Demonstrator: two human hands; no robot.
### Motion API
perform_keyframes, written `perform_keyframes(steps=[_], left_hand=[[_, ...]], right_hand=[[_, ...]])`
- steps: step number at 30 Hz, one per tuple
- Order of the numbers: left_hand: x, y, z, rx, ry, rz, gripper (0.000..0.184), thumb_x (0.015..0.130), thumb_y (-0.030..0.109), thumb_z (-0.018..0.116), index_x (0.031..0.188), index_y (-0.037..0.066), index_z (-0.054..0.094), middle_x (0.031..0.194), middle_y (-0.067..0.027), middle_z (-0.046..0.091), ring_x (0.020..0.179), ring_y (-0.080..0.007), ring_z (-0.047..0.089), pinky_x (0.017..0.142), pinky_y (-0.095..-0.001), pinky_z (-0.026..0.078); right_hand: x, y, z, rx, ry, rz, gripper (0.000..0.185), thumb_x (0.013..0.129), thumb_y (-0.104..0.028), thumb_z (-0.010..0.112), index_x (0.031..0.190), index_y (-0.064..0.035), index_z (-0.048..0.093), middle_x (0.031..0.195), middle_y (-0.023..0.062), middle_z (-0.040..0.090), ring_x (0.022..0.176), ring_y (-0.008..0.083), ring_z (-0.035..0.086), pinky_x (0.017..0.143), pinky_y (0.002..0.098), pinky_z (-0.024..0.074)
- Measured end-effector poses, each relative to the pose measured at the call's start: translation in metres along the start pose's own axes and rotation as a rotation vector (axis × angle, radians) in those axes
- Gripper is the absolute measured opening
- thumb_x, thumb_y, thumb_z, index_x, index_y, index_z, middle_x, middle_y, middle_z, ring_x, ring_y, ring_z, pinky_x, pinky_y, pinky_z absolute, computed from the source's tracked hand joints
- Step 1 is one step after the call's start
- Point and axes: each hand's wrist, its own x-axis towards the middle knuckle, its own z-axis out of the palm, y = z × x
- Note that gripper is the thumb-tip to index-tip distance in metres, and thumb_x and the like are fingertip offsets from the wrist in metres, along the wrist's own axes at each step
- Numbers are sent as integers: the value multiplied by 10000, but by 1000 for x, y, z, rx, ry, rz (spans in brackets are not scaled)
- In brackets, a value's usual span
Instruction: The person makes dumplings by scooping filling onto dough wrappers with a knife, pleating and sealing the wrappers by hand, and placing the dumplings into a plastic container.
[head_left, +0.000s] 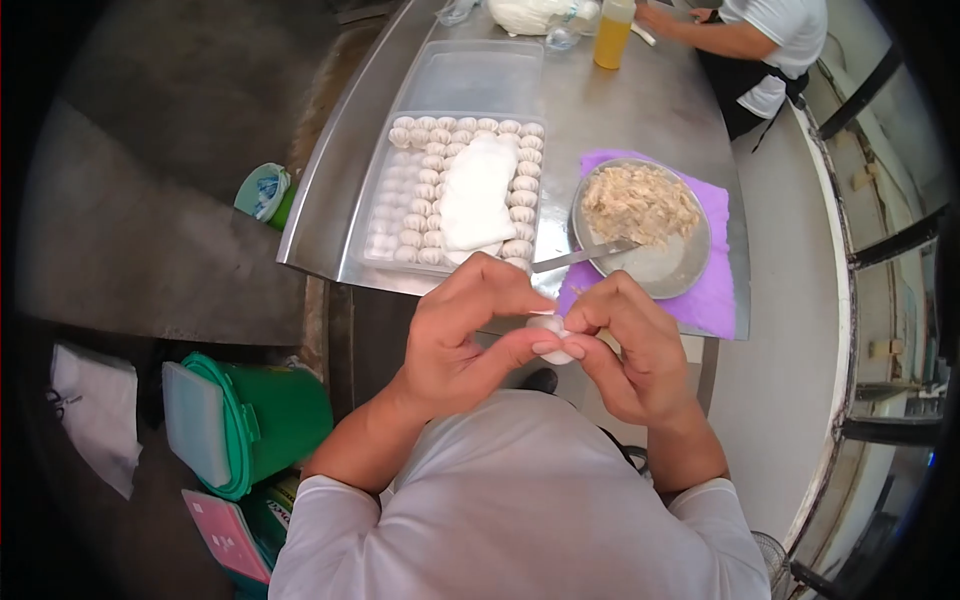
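Between both hands, in front of the table's near edge, is a small white dumpling [556,350]. My left hand [475,335] pinches its left side, and my right hand [625,345] pinches its right side with thumb and fingers. Beyond them a plastic tray [372,225] holds rows of pleated dumplings [415,238], partly under a stack of white wrappers [480,190]. To the right, a round metal dish [672,275] holds pale minced filling [640,200], with a flat metal spatula [585,256] resting in it, on a purple cloth [715,290].
A bottle of yellow liquid [612,35] and a white plastic bag [530,14] stand at the far side of the steel table [330,190]. A co-worker [765,40] is at the far right. A green bucket [280,420] sits at the lower left.
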Motion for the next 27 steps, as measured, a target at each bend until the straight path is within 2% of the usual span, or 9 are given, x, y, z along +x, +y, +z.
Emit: perform_keyframes(steps=[6, 9, 10, 12, 14, 16, 19, 23, 27], left_hand=[[11, -18, -24, -116, -210, -9, 224, 849, 94, 814, 1030, -7, 729, 1026, -104, 650, 860, -162, 617, 754, -286, 489], [13, -38, -31, -727, -318, -486, 394, 997, 256, 677, 1246, -43, 619, 1132, -84, 670, 936, -185, 665, 822, -314, 543], [12, -56, -37, -740, -331, -486, 394, 997, 256, 677, 1246, -43, 619, 1132, -84, 670, 936, -185, 665, 822, -314, 543], [14, -84, -49, -1136, -500, -809, 289, 1037, 178, 599, 1255, -12, 620, 1105, -90, 688, 941, -151, 683, 799, -298, 584], [19, -93, -53, -1171, -362, -753, 261, 1031, 122, 593, 1248, -20, 618, 1070, -83, 699, 932, -143, 701, 789, -302, 603], [29, -97, -67, -1021, -244, -653, 301, 1014, 101, 608, 1275, -49, 601, 1120, -117, 687, 993, -185, 698, 802, -337, 601], [37, -100, -82, -958, -162, -687, 341, 978, 36, 637, 1305, -52, 600, 1151, -114, 682, 1030, -179, 684, 864, -337, 591], [42, -110, -91, -673, -136, -671, 442, 906, -25, 711, 1334, -37, 606, 1174, -94, 675, 1055, -152, 655, 901, -309, 564], [46, -121, -104, -788, -141, -652, 478, 849, -25, 789, 1304, -19, 641, 1130, -59, 692, 1021, -112, 641, 891, -272, 557]], right_hand=[[12, 11, 4, 74, -110, -13, 157, 862, -25, 747, 1004, -8, 684, 884, 101, 594, 746, 213, 577, 647, 319, 478], [29, 20, 13, -24, -40, -220, 175, 849, -47, 774, 1008, -27, 704, 853, 89, 568, 742, 210, 570, 620, 321, 457], [32, 21, 16, -38, -36, -209, 175, 849, -47, 774, 1008, -27, 704, 853, 89, 568, 742, 210, 570, 620, 321, 457], [39, 26, 21, -167, -84, -83, 185, 831, -68, 799, 998, -38, 724, 840, 77, 540, 736, 211, 562, 629, 300, 456], [42, 36, 33, -114, -41, -34, 227, 846, -69, 797, 1042, -28, 690, 844, 41, 540, 748, 160, 551, 638, 282, 447], [44, 42, 42, 370, -14, 407, 228, 914, -76, 745, 1110, -22, 643, 853, 4, 562, 768, 99, 541, 653, 275, 443], [57, 53, 64, 548, 147, 436, 164, 1005, -151, 657, 1094, -27, 597, 823, -21, 556, 758, 62, 493, 650, 266, 417], [71, 70, 97, 236, 168, 510, 264, 1073, -257, 542, 944, -27, 553, 755, -15, 490, 715, 77, 415, 629, 264, 373], [89, 86, 121, 154, 228, 420, 292, 1080, -214, 523, 853, -30, 540, 706, -18, 469, 681, 73, 406, 596, 265, 357]])
